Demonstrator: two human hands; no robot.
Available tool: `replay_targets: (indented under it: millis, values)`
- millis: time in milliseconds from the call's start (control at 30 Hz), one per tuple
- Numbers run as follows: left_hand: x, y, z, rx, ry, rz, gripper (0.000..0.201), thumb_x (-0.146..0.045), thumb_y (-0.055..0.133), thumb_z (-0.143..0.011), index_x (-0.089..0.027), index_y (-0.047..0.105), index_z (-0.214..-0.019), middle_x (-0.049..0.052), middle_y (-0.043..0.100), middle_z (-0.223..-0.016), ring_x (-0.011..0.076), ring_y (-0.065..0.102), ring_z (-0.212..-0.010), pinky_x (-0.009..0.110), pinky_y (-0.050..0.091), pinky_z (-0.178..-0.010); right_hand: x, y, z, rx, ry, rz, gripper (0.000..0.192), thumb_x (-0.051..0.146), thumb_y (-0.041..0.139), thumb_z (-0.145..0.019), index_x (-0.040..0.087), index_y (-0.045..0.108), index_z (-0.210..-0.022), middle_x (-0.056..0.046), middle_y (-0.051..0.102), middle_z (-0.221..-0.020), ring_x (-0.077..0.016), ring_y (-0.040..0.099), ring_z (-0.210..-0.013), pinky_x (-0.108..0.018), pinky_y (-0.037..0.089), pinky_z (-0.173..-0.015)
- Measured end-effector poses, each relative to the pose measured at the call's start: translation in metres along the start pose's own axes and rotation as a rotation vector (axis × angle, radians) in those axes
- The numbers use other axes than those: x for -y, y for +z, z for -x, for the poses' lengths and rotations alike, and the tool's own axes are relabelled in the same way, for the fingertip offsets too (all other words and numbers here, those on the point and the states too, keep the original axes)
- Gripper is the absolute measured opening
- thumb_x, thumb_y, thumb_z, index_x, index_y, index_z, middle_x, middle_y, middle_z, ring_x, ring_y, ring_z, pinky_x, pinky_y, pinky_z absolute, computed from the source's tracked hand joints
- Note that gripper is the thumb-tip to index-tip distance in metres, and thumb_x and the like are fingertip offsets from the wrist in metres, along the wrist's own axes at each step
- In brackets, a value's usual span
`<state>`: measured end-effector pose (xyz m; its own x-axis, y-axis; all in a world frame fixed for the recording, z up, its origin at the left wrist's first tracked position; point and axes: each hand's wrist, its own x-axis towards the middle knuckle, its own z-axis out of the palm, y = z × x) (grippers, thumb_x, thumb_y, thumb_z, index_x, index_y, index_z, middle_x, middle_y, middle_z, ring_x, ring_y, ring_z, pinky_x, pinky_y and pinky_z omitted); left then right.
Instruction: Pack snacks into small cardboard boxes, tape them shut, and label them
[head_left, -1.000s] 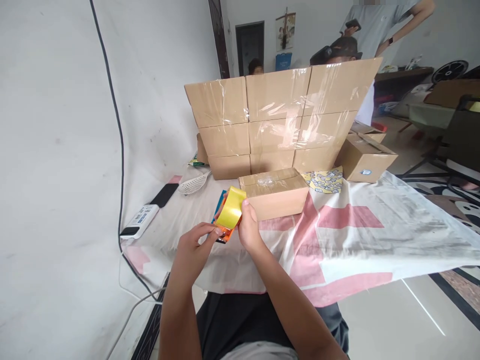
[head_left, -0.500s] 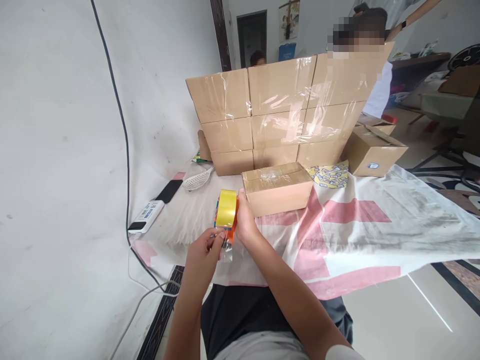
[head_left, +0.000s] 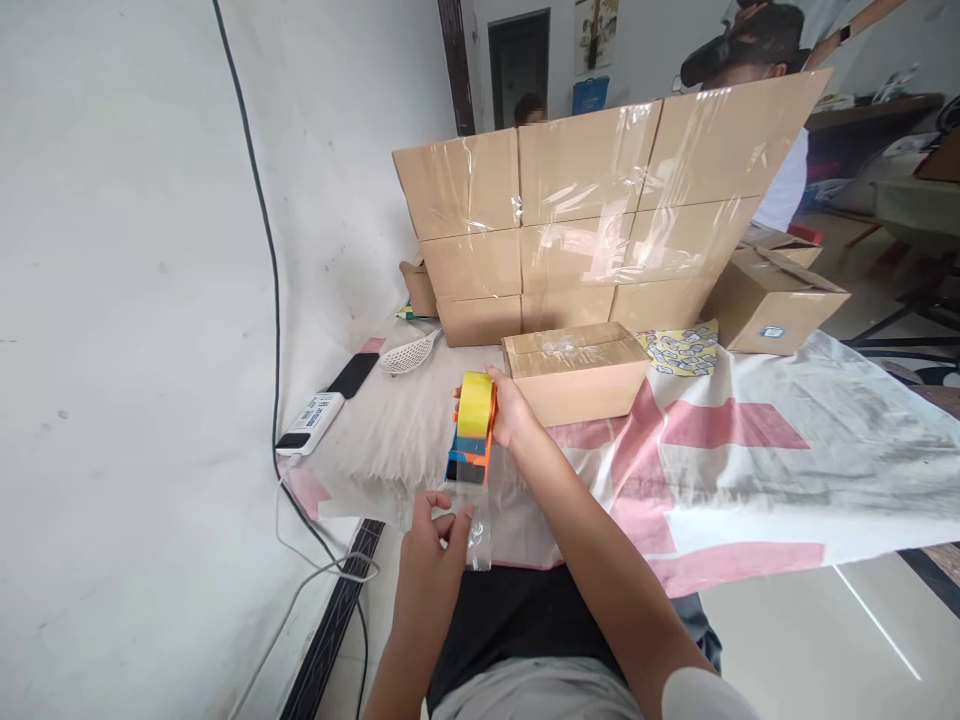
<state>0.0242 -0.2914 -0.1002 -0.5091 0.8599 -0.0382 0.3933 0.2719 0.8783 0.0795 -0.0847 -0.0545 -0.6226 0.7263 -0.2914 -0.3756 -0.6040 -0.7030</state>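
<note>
Watching through the head camera, I have 2 hands in front of me. The right hand is closed around an orange-and-blue tape dispenser, which sits above the near part of the cloth, just left of a small carton. Its yellow roll faces up at me, and a clear strip hangs off the near end.

The left hand is loosely curled beside that strip, thumb and fingers apart. The thumb overlaps the strip's edge in my view, but I can't tell whether they touch.

My worry is the loose strip. With no firm pinch on it, it could fold and stick to itself, or grab the cloth if the dispenser dips. A careless reach by the left thumb could glue it to the skin or meet the dispenser's near end, where I'd expect a cutting edge. If the right wrist swings outward, it could knock the carton towards the taped stack, 9 box faces in 3 rows, standing close behind.
</note>
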Motion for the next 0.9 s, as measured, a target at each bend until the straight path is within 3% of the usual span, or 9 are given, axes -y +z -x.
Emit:
replay_targets:
  millis: [133,267,433,567,767,900]
  values:
    - [0.013,-0.006,-0.003,0.019,-0.028,0.043,0.042,-0.063,0.055,-0.091,-0.024,0.05,-0.107,-0.011,0.04,-0.052,0.0133,0.036,-0.051,0.023,0.029,-0.053,0.01,0.005,0.011,0.014,0.06,-0.004,0.03,0.044,0.042,-0.102,0.019,0.058,-0.096,-0.003,0.068,-0.069,-0.0209,0.065,-0.056,-0.035,0.056,-0.058]
    - [0.015,-0.019,-0.004,0.063,0.038,-0.01,0.042,-0.062,0.051,-0.093,-0.021,0.064,-0.095,-0.004,0.05,-0.061,0.0148,0.045,-0.059,0.025,0.035,-0.058,0.009,0.011,0.017,0.033,0.002,0.072,0.013,0.032,0.055,-0.096,0.019,0.06,-0.095,-0.004,0.071,-0.075,-0.0205,0.067,-0.061,-0.035,0.056,-0.06]
    - [0.007,-0.034,-0.003,0.043,0.047,-0.044,0.041,-0.06,0.056,-0.09,-0.022,0.072,-0.092,-0.004,0.052,-0.057,0.0151,0.047,-0.058,0.026,0.037,-0.058,0.003,0.009,0.017,0.041,-0.066,0.171,0.012,0.028,0.068,-0.09,0.018,0.063,-0.092,-0.004,0.07,-0.079,-0.0196,0.066,-0.065,-0.032,0.057,-0.058]
    - [0.003,-0.039,-0.001,0.025,0.007,-0.069,0.038,-0.059,0.063,-0.085,-0.023,0.073,-0.093,-0.005,0.053,-0.05,0.0148,0.051,-0.052,0.026,0.041,-0.06,0.002,0.009,0.016,0.05,-0.04,0.154,0.012,0.029,0.064,-0.094,0.018,0.061,-0.089,-0.004,0.068,-0.076,-0.0194,0.067,-0.063,-0.031,0.056,-0.056]
    - [0.006,-0.029,0.01,0.051,0.024,-0.084,0.037,-0.057,0.059,-0.089,-0.023,0.069,-0.076,-0.003,0.057,-0.05,0.0149,0.052,-0.05,0.025,0.04,-0.056,0.011,0.014,0.021,0.082,0.112,0.093,0.018,0.029,0.051,-0.101,0.019,0.056,-0.087,-0.003,0.067,-0.07,-0.0211,0.067,-0.059,-0.035,0.057,-0.057]
    - [0.013,-0.025,0.021,0.032,0.061,-0.11,0.038,-0.056,0.056,-0.093,-0.024,0.065,-0.075,-0.002,0.058,-0.052,0.0155,0.052,-0.054,0.024,0.037,-0.054,0.012,0.011,0.023,0.1,0.18,0.062,0.016,0.031,0.056,-0.1,0.019,0.057,-0.089,-0.003,0.068,-0.069,-0.0215,0.068,-0.058,-0.035,0.058,-0.057]
